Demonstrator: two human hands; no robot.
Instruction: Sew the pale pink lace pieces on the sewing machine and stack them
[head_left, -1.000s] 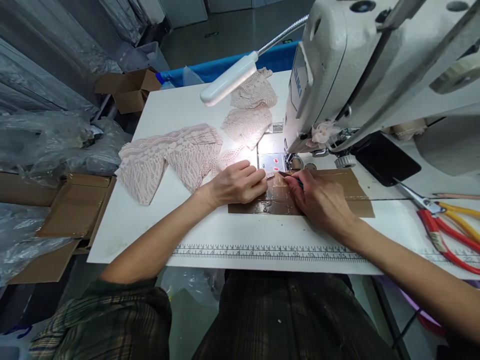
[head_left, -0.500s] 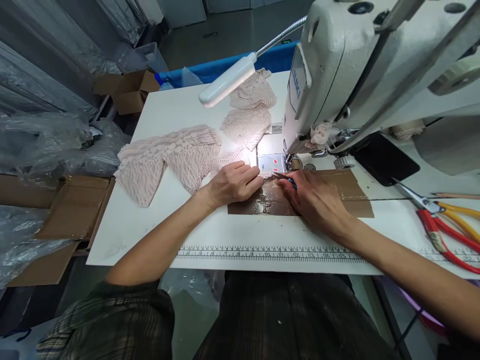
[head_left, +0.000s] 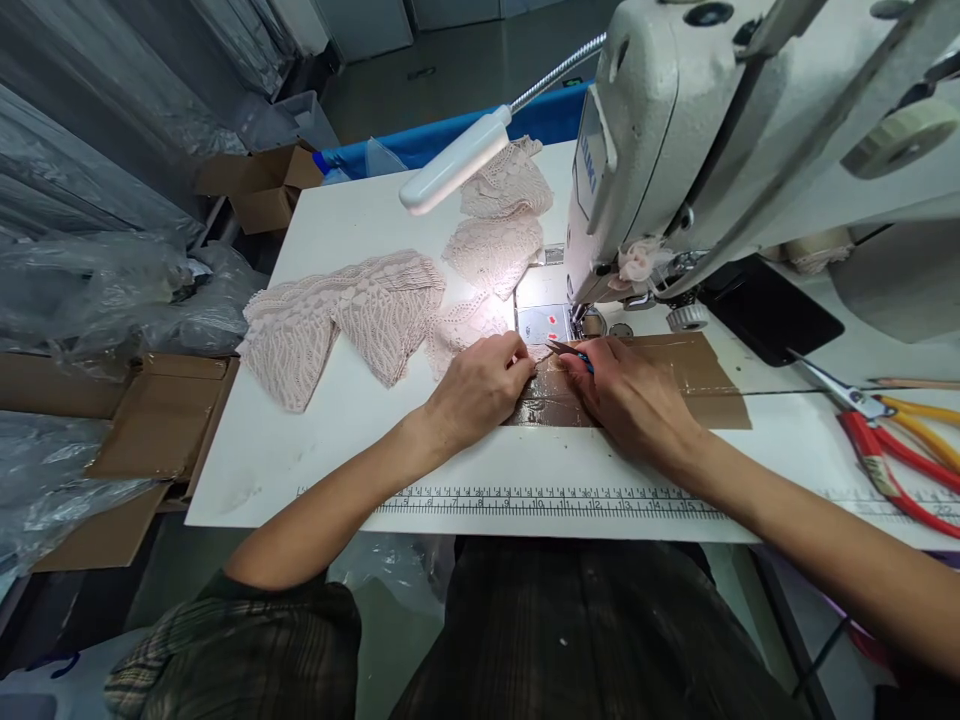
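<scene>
My left hand (head_left: 484,385) pinches the edge of a pale pink lace piece (head_left: 465,325) just in front of the sewing machine's needle plate (head_left: 541,322). Closed around small thread snips (head_left: 576,354) with a blue part, my right hand (head_left: 626,390) rests on a taped brown cardboard strip (head_left: 694,380). The snips' dark tips point left, close to the lace edge by my left fingers. Whether the blades touch the lace I cannot make out. More lace pieces (head_left: 345,315) lie overlapped on the left, joined in a run with others (head_left: 499,225) behind the needle area.
The sewing machine head (head_left: 637,150) stands at the right, with a white lamp (head_left: 456,160) reaching over the table. A black phone (head_left: 772,308) and large red-and-yellow-handled scissors (head_left: 874,410) lie on the right. A printed ruler (head_left: 555,502) runs along the front edge. Cardboard boxes (head_left: 161,415) stand at left.
My left hand has shifted slightly right and down, drawing the lace edge nearer the snips. More of the lace behind it shows. My right hand stays nearly in place.
</scene>
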